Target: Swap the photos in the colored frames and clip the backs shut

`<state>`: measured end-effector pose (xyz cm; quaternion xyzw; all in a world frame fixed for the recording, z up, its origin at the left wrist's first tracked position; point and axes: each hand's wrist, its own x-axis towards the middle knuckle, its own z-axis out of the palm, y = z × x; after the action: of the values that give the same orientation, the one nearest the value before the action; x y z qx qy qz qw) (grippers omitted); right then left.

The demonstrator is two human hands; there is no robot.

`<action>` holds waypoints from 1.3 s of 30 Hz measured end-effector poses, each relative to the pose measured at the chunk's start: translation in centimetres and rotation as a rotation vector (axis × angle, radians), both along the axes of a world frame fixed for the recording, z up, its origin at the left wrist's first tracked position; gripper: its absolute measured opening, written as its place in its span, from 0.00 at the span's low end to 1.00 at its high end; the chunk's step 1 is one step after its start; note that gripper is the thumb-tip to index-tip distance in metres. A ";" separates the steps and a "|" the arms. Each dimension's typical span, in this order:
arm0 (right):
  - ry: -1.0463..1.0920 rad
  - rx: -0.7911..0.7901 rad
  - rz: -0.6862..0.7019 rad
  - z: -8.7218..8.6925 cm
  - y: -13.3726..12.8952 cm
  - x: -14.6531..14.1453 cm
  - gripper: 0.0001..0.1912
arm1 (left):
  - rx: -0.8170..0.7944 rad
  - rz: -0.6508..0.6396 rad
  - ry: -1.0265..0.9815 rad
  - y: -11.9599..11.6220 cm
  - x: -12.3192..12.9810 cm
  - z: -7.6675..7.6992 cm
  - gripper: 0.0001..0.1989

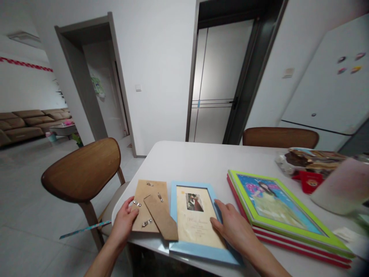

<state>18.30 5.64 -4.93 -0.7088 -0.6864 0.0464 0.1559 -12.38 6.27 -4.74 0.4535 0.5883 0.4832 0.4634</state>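
A brown backing board (138, 225) with metal clips and a stand leg (161, 217) lies at the table's front left. My left hand (125, 217) grips its left edge, fingers closed on it. Right of it lies a light blue picture frame (173, 200), its lower left corner beside the stand leg. Inside shows a cream sheet (190, 227) with a small photo (194, 202). My right hand (232, 223) is on the frame's right side, thumb over the sheet and fingers on the rim.
Stacked frames, a green one (300, 231) on top of red ones, lie on the white table (201, 159) at right. Behind them are a red item (309, 181), a plastic-wrapped bundle (314, 159) and a pale container (341, 186). Wooden chairs stand left (86, 169) and behind (281, 137).
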 end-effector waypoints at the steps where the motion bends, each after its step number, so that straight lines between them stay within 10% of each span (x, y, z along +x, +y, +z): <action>1: -0.003 -0.019 -0.007 -0.3 0.1 0.2 0.27 | -0.009 0.000 0.029 0.2 -0.7 -0.1 0.23; 8: 0.490 -0.078 -0.102 2.2 0.5 0.0 0.31 | 0.119 0.054 0.323 0.9 -1.7 1.2 0.21; 12: 1.246 -0.233 -0.087 5.2 -0.8 -1.0 0.36 | 0.280 0.011 0.417 -1.3 3.9 2.2 0.22; 16: 1.474 -0.249 0.006 6.7 -1.6 -2.0 0.41 | 0.548 -0.394 0.522 -4.4 11.7 3.0 0.32; 21: 1.130 -0.190 0.029 5.6 -0.8 -1.2 0.38 | 0.749 -0.383 0.554 -4.8 14.3 4.1 0.28; 28: 0.233 0.009 0.007 0.4 0.7 0.9 0.26 | 0.482 0.116 0.529 -3.4 7.4 3.0 0.17; 39: 0.090 0.220 0.096 -0.4 0.2 -0.6 0.20 | 0.408 0.016 0.958 -4.2 3.4 -0.6 0.15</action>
<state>17.72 5.84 -5.36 -0.6508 -0.7129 0.0102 0.2608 -8.94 2.02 -5.30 0.7004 0.6317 0.3298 0.0409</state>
